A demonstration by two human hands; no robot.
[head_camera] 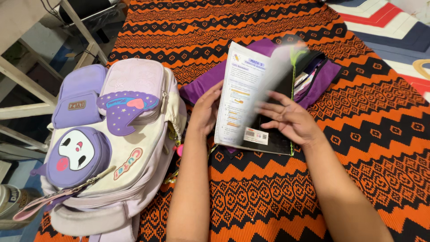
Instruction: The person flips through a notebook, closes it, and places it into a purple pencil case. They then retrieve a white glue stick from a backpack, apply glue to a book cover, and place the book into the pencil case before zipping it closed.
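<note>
Booklet: a thin white workbook (239, 96) with printed text and small orange and yellow marks on its open page, and a barcode sticker near its bottom edge; it stands tilted, open, above the middle of the patterned cloth, and one page (273, 85) is blurred in mid-turn
Under the booklet: a black notebook or cover (273, 141) with a thin green edge, lying flat, partly hidden by the page and the right hand
Purple folder: a flat purple pouch or folder (204, 85) lies beneath both books, with dark straps or a zip showing at its far right corner; what is inside cannot be told
Backpack: a pale lilac and cream school bag (134, 148) lies on its back to the left of the books, near the left forearm; it has two closed purple front pockets, a round purple pouch with a white cartoon face, and a purple hat-shaped patch with a pink heart; its contents are not visible
Surface: an orange and black woven cloth (268, 192) with zigzag and diamond bands covers the bed or mat
Left hand: the left hand (207, 110) grips the booklet's left edge, fingers curled behind the pages
Right hand: the right hand (289, 118) is open, fingers spread and nearly flat, resting on the black cover and touching the turning page
</note>
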